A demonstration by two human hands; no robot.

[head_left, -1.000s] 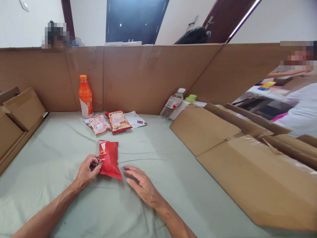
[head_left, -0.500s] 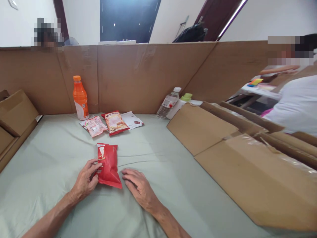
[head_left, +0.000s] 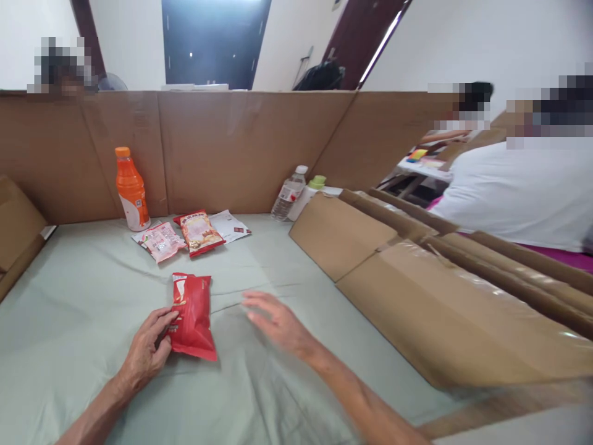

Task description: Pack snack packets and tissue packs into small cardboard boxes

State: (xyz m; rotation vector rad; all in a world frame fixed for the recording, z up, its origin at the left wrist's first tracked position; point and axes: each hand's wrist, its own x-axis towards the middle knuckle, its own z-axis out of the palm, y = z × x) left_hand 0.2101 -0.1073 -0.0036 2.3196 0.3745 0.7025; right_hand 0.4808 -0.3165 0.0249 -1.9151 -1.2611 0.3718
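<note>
A red snack bag (head_left: pixel 192 318) lies on the pale green cloth (head_left: pixel 319 303) in front of me. My left hand (head_left: pixel 149 343) touches its left edge, fingers stretched over the side and thumb apart near the lower corner. To the right of the bag, my right hand (head_left: pixel 278 321) hovers over the cloth with nothing in it, slightly blurred, its fingers apart. Behind the red bag lie a pink packet (head_left: pixel 163 242), a red and cream snack bag (head_left: pixel 200 233) and a flat white packet (head_left: pixel 231 226).
An orange bottle (head_left: pixel 132 191) stands against the cardboard wall (head_left: pixel 222 151) at the back. A clear water bottle (head_left: pixel 290 194) leans beside a white bottle with a green cap (head_left: pixel 316 183). Cardboard boxes (head_left: pixel 417 303) flank the right side, another box (head_left: pixel 18 228) the left. People sit beyond the wall.
My right hand has moved away from the red snack bag to the right, its fingers spreading. The left hand stays at the bag. The whole view has swung rightward.
</note>
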